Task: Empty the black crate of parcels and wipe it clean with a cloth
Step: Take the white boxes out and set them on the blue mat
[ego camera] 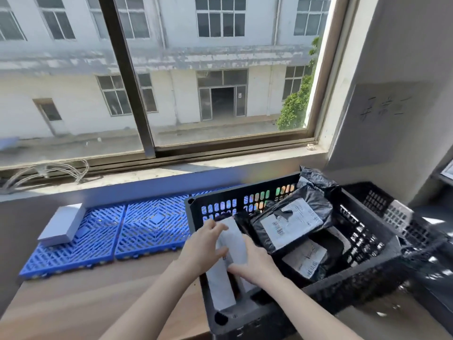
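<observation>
A black slotted crate [259, 317] stands on the wooden table at the right, with several parcels inside. Both hands are at its left end on a long white parcel [235, 241]. My left hand [203, 244] grips the parcel's left edge, thumb across its face. My right hand [255, 263] holds its lower right side. To the right lie black poly-bag parcels with white labels, one large [291, 222], one lower [306, 258], and another propped on the far rim [316, 179]. No cloth is in view.
Blue plastic grid mats [122, 231] cover the table to the left of the crate, with a white box [62, 222] on their far left. A second black crate [397, 212] sits behind at the right. A window sill and wall close the far side.
</observation>
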`<state>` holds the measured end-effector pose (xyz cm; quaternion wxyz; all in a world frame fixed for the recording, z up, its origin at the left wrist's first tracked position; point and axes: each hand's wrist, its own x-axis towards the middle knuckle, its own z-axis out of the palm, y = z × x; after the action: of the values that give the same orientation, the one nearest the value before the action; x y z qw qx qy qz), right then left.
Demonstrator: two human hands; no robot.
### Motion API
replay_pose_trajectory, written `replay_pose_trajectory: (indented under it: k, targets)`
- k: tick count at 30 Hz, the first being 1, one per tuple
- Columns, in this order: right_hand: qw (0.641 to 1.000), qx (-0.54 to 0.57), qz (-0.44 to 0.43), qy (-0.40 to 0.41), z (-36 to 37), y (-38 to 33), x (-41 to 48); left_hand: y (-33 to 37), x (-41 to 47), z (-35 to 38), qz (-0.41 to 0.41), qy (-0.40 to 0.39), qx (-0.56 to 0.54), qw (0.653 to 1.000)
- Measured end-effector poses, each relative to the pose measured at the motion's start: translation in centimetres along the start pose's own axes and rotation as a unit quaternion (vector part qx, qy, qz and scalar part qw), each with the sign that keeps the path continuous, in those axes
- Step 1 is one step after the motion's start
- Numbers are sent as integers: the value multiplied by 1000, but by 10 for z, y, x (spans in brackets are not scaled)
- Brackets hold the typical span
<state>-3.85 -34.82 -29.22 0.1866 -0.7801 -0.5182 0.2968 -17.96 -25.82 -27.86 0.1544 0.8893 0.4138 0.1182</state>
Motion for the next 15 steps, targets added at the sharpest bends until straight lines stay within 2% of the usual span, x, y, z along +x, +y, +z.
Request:
replay_pose_trajectory:
  k: [3, 7, 12, 15]
  targets:
    - [996, 62, -59, 35, -14, -3, -1, 11, -10, -1, -26, 42, -145, 988]
    - [982, 104, -135, 84, -26, -20, 3, 29, -16, -21, -51, 119, -292, 948]
    - [949, 144, -263, 100, -28, -54, 8, 25, -24, -58, -62, 217, -343, 912]
    - [937, 137, -312, 74, -30, -80, 13, 6, -33, -81, -85, 245, -350, 900]
